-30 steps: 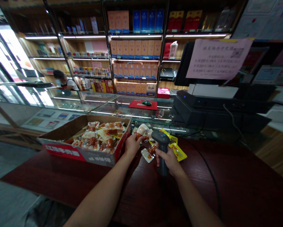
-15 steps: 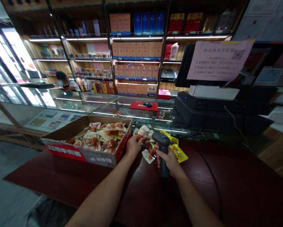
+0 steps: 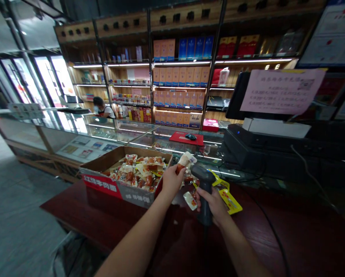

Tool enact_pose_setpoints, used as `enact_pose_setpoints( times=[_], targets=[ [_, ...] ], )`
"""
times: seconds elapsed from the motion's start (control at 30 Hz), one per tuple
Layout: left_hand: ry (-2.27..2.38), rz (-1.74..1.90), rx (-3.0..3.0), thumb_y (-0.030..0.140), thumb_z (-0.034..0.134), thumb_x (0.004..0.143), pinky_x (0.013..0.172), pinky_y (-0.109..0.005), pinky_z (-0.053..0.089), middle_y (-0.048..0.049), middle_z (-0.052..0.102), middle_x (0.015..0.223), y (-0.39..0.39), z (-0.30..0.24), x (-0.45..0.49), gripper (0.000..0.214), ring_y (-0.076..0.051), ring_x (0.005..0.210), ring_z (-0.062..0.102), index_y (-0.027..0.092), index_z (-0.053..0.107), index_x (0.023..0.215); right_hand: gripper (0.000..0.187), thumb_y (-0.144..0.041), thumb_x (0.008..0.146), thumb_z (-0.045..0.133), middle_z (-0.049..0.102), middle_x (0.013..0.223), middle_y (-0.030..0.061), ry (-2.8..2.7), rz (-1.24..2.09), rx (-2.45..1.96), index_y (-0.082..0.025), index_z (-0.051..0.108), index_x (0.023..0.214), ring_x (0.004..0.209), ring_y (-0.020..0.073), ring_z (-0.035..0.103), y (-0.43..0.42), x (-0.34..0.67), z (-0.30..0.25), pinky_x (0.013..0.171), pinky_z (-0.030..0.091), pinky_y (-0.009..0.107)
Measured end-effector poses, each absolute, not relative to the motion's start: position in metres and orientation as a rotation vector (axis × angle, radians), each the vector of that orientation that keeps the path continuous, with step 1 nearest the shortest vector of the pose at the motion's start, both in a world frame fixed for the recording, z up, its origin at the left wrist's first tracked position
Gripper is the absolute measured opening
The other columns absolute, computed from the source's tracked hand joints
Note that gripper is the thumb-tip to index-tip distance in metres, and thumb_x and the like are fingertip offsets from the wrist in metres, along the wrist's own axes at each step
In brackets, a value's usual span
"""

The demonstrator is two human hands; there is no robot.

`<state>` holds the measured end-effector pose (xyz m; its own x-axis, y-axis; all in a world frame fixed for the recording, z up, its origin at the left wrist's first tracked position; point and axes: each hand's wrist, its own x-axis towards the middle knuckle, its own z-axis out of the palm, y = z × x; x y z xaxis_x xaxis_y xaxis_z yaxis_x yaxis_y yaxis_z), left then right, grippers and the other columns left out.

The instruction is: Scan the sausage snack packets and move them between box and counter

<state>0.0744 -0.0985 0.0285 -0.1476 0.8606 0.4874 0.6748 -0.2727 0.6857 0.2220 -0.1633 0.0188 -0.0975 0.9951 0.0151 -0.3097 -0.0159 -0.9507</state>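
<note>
My left hand [image 3: 171, 182] is closed around a sealed snack packet [image 3: 186, 159], clear and whitish with a reddish-brown piece of food inside, lifted just off the right side of the box. In my right hand [image 3: 217, 206] is a dark grey barcode scanner [image 3: 203, 175], gripped by its handle with its head tilted toward the packet. Behind and below the scanner lie more clear packets [image 3: 190, 201] and yellow packets [image 3: 231, 201], partly hidden by the scanner and my hands. An open cardboard box [image 3: 136, 197] full of similar clear packets stands left of my left hand.
The dark red table [image 3: 103, 211] carries the box, with a black cable [image 3: 272, 227] on its right. Beyond are a glass counter [image 3: 120, 132], a mouse [image 3: 190, 136] on a red mat [image 3: 175, 137], and a monitor with a pink sign [image 3: 282, 90]. A person [image 3: 107, 110] sits farther back.
My left hand has raised the snack packet from the pile, nearer the scanner head. The camera view has shifted, so the scene sits farther right and a little lower.
</note>
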Motion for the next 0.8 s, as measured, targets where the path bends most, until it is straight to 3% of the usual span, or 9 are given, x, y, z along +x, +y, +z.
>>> enact_pose_setpoints(
  times=[0.1,0.3,0.47,0.53,0.63,0.8],
  targets=[
    [1.909,1.434,1.872,0.044,0.048,0.081,0.062,-0.023,0.035,-0.0027,0.063,0.068,-0.101,0.053,0.047,0.034,-0.013,0.064,0.054,0.016,0.066,0.076,0.033,-0.042,0.063,0.073,0.052,0.046,-0.0054,-1.086,1.445,-0.912,-0.017,0.053,0.071,0.035,0.0095,0.047,-0.165,0.210,0.032,0.033,0.043,0.022],
    [2.336,1.382,1.682,0.049,0.044,0.081,0.064,-0.026,0.038,-0.0092,0.068,0.078,-0.094,0.065,-0.037,0.041,-0.020,0.075,0.060,0.016,0.069,0.085,0.042,-0.037,0.062,0.073,0.053,0.050,-0.0072,-1.135,1.479,-0.827,-0.017,0.053,0.093,0.035,0.0096,0.047,-0.163,0.174,0.041,0.032,0.042,0.021],
    [2.574,1.184,1.521,0.050,0.045,0.080,0.077,-0.036,0.043,-0.0176,0.067,0.092,-0.092,0.057,-0.071,0.048,-0.030,0.091,0.060,0.011,0.066,0.099,0.040,-0.036,0.064,0.071,0.054,0.049,-0.0072,-1.188,1.510,-0.799,-0.018,0.052,0.094,0.034,0.0090,0.046,-0.166,0.144,0.042,0.032,0.042,0.020],
    [2.620,1.228,1.489,0.048,0.046,0.080,0.086,-0.042,0.041,-0.0207,0.060,0.113,-0.092,0.054,-0.070,0.053,-0.032,0.106,0.055,0.009,0.058,0.113,0.040,-0.036,0.064,0.071,0.054,0.049,-0.0074,-1.205,1.529,-0.769,-0.018,0.051,0.094,0.033,0.0092,0.046,-0.168,0.137,0.042,0.031,0.042,0.020],
    [2.647,1.350,1.522,0.045,0.050,0.079,0.097,-0.049,0.034,-0.0205,0.038,0.138,-0.091,0.050,-0.063,0.057,-0.033,0.123,0.041,0.011,0.050,0.125,0.041,-0.037,0.064,0.071,0.054,0.048,-0.0076,-1.211,1.542,-0.751,-0.018,0.051,0.094,0.032,0.0093,0.046,-0.169,0.132,0.040,0.030,0.041,0.020],
    [2.524,1.498,1.662,0.042,0.052,0.079,0.103,-0.047,0.030,-0.0181,0.031,0.143,-0.090,0.051,-0.039,0.051,-0.032,0.128,0.035,0.013,0.051,0.122,0.042,-0.037,0.064,0.071,0.054,0.049,-0.0070,-1.193,1.541,-0.795,-0.017,0.051,0.095,0.034,0.0099,0.048,-0.166,0.140,0.031,0.031,0.043,0.021]
  ],
)
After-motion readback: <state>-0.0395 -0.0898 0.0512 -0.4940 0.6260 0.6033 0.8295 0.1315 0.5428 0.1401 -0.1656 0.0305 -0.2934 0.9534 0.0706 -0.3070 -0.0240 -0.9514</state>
